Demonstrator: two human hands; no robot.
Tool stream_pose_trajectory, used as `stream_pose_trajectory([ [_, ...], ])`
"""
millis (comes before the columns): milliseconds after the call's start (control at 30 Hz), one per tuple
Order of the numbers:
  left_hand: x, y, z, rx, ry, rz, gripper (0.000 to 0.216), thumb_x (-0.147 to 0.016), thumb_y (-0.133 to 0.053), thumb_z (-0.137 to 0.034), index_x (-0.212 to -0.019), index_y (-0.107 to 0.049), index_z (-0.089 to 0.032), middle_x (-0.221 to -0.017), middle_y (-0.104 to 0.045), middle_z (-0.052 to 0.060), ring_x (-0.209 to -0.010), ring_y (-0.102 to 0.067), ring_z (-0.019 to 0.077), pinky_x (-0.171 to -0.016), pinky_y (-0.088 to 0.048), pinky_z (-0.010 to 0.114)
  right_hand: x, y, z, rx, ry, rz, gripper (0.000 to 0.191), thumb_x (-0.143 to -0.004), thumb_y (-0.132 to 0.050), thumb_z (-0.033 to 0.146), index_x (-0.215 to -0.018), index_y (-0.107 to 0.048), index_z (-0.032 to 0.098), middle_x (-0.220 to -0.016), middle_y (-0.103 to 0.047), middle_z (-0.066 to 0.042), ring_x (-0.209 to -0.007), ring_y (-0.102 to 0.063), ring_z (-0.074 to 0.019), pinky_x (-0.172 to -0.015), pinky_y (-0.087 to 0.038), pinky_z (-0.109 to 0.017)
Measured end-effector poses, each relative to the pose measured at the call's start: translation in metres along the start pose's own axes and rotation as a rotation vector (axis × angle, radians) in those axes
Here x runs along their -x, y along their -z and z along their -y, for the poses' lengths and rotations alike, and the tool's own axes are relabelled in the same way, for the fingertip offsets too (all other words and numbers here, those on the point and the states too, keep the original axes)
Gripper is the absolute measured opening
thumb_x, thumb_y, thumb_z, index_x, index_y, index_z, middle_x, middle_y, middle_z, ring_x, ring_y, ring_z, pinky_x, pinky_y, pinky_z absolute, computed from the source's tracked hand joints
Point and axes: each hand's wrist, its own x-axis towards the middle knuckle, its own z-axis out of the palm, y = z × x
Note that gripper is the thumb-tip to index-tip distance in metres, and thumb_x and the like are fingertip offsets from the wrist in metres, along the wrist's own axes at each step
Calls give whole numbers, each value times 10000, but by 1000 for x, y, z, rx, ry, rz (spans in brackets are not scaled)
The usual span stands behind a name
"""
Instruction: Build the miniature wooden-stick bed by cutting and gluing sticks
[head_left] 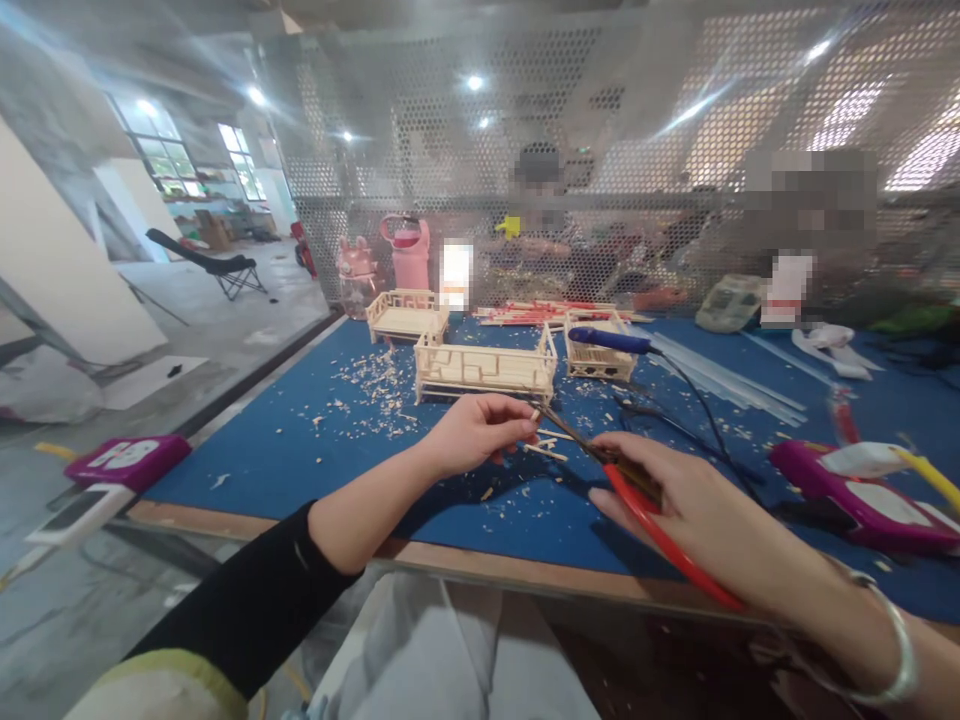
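Observation:
Over the front of the blue tabletop [337, 490], my left hand [476, 435] is closed in a pinch on a short piece of thin wooden stick [535, 415]. My right hand [675, 490] grips red-handled pliers [645, 515], whose long dark jaws point left and reach the stick piece. Whether the jaws bite into it is too small to tell. Loose stick pieces [546, 452] lie just beneath. Behind my left hand stands a small wooden stick model like a sofa frame [484, 375]. Two similar models, a left one [409, 318] and a right one [600, 350], stand farther back.
A blue-handled corded tool [611, 340] rests on the right model. Red-tipped sticks [540, 313] and clear glue sticks [724, 380] lie behind. Wood scraps [375, 385] litter the table. Purple power strips sit left [127, 460] and right [862, 495]. A perforated metal screen [442, 150] stands behind.

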Motion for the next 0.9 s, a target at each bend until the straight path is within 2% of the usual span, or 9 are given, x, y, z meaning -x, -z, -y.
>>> stream_pose_trajectory([
  [167,0,-1,0,-101,-92,-24,169,-685,-643,-248,-781,-656,-110,-604,-599,-9,-441,-411,39,-412,-324,173,-2,-5,9,-9,-13,-15,312,-771,-536,467,-968,-591,230,-847,-682,-41,-653,-623,-172,-581,-494,-273],
  [367,1,-1,1,-141,-193,-42,163,-661,-670,-259,-734,-688,-115,-695,-655,27,-596,-522,90,-567,-402,219,-3,-7,9,-37,8,-62,296,-764,-553,447,-958,-594,228,-838,-673,-48,-654,-612,-175,-585,-481,-278],
  [500,2,-2,1,-107,-191,-58,125,-641,-682,-228,-701,-698,-120,-667,-670,25,-598,-547,99,-605,-426,233,-3,-11,10,-31,20,-92,336,-750,-559,452,-984,-600,214,-859,-678,-65,-697,-623,-200,-620,-484,-304],
  [667,2,-2,1,-58,-183,-37,92,-625,-693,-208,-653,-695,-121,-656,-679,25,-588,-557,97,-603,-435,229,-1,-16,13,-18,37,-42,319,-823,-463,423,-1036,-581,217,-947,-677,-71,-802,-636,-211,-676,-474,-303],
  [833,2,-3,0,-34,-159,-24,107,-631,-694,-214,-676,-692,-118,-658,-677,29,-596,-570,104,-613,-449,233,1,-17,17,66,-11,0,265,-837,-412,435,-904,-547,217,-810,-662,-57,-677,-621,-208,-578,-439,-291],
  [900,3,-2,0,-72,-172,-23,123,-649,-685,-222,-708,-692,-114,-649,-669,26,-583,-560,99,-590,-441,225,0,-15,18,62,-11,10,253,-838,-413,428,-911,-536,221,-825,-656,-56,-689,-620,-205,-579,-434,-285],
])
